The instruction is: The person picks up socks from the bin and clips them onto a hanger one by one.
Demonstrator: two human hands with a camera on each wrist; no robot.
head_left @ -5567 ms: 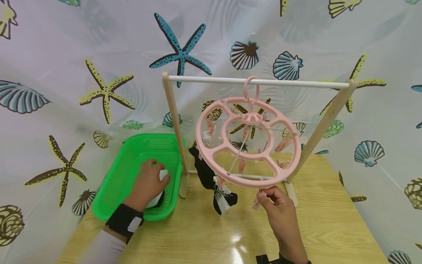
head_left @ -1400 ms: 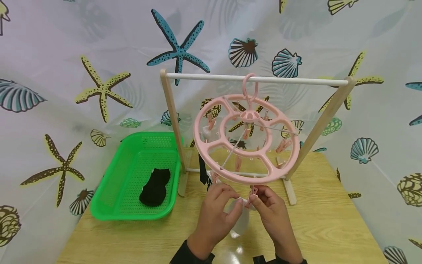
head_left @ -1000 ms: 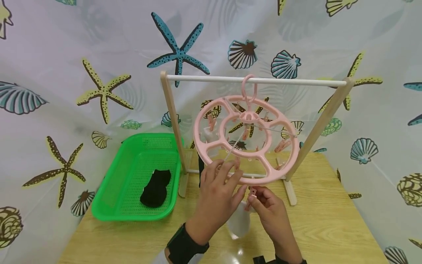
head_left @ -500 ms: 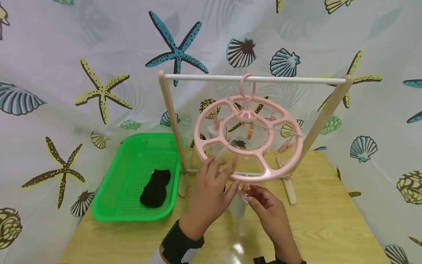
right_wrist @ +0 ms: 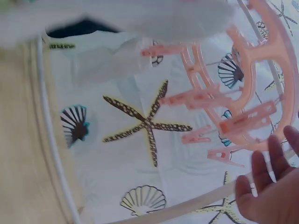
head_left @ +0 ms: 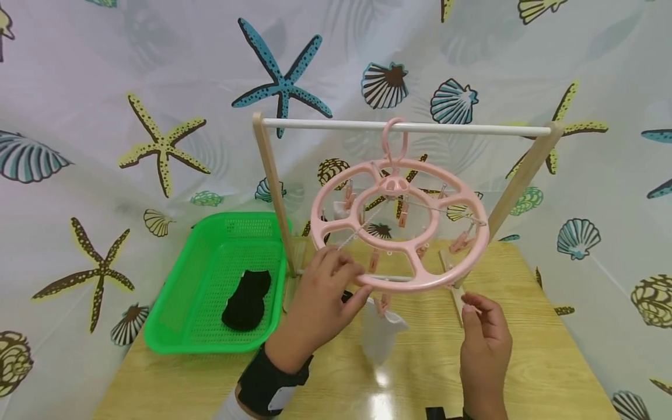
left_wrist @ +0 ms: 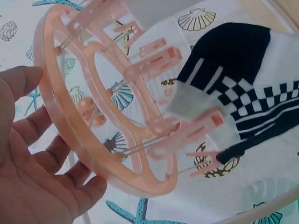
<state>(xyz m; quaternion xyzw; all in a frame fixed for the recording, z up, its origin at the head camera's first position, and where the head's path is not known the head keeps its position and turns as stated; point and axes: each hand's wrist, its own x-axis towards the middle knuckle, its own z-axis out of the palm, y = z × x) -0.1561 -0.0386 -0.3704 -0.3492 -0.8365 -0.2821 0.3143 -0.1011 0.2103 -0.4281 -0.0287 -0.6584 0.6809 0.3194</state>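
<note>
A pink round clip hanger (head_left: 420,284) hangs by its hook from a rack's white bar. My left hand (head_left: 320,297) touches its front-left rim; in the left wrist view the fingertips lie along the outer edge. A white sock (head_left: 379,335) hangs from a pink clip (head_left: 385,302) at the front. Close by in the left wrist view, a black-and-white checked sock (left_wrist: 261,93) hangs from another clip (left_wrist: 191,135); my left hand mostly hides it in the head view. My right hand (head_left: 485,344) is right of the white sock, fingers loosely bent, holding nothing visible.
A green basket (head_left: 173,291) stands at the left with a black sock (head_left: 247,300) in it. The rack's wooden posts (head_left: 275,186) flank the hanger. More pink clips (head_left: 462,241) dangle around the ring. Behind is a patterned curtain (head_left: 184,64).
The left hand came from the basket and now touches the rim. The right hand let go of the clip on the white sock and moved right. The hanger has turned slightly.
</note>
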